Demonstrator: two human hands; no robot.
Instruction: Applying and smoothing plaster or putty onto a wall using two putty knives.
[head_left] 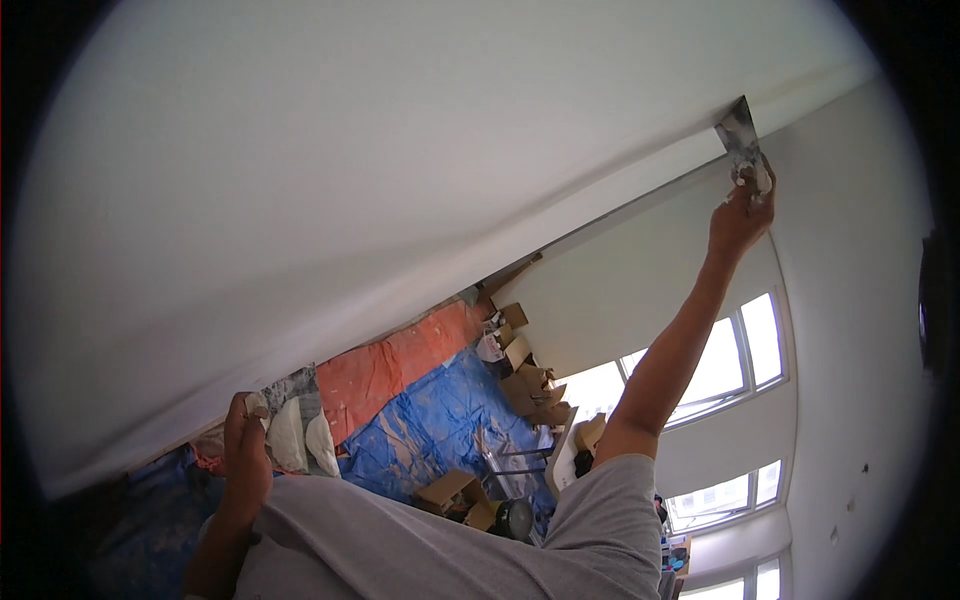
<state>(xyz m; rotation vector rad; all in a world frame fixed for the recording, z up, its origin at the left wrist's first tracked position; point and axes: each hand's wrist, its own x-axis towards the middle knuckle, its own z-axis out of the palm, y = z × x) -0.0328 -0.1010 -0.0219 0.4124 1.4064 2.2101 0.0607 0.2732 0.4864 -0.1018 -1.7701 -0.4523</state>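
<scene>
My right hand (742,218) is raised at the upper right, its fingers wrapped round the handle of a putty knife (740,128). The knife's broad metal blade, smeared with white, is up against the white wall (400,130) close to the corner where it meets the ceiling. White paste sticks to the fingers. Lower down at the left, my left hand (248,455) is closed on the edge of a broad grey metal blade (298,384). Thick white putty (288,436) lies on that blade in two lumps. The left hand's grip is partly hidden.
Blue plastic sheeting (430,415) and an orange-red sheet (385,370) cover the floor below. Open cardboard boxes (525,390) stand along the far side, another box (450,492) beside a dark bucket (514,518). Windows (715,365) open the far wall on the right.
</scene>
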